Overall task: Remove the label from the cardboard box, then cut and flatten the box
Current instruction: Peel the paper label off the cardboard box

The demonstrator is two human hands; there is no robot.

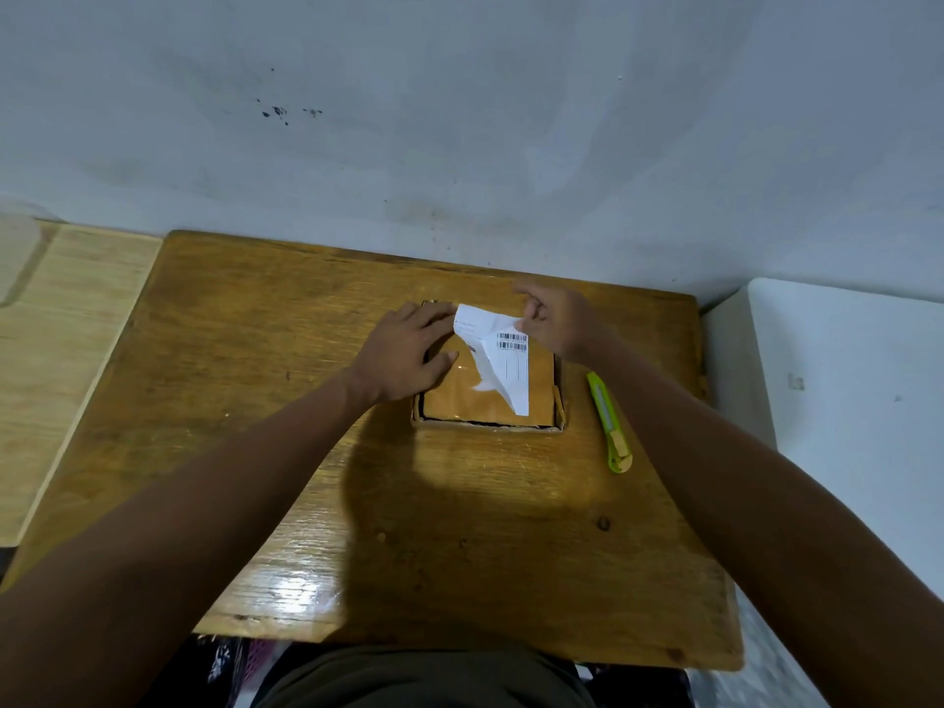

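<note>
A small brown cardboard box (pixel 480 401) lies flat on the wooden table (pixel 357 528), near its far edge. A white label (pixel 498 357) with barcodes is partly peeled up from the box's top and folded over. My right hand (pixel 554 319) pinches the label's far right edge between thumb and fingers. My left hand (pixel 408 352) lies flat on the box's left side, fingers spread and pressing down, covering that part of the lid.
A yellow-green utility knife (pixel 610 424) lies on the table just right of the box. A pale wooden surface (pixel 61 350) adjoins the table on the left, a white unit (pixel 843 401) on the right. The wall stands close behind.
</note>
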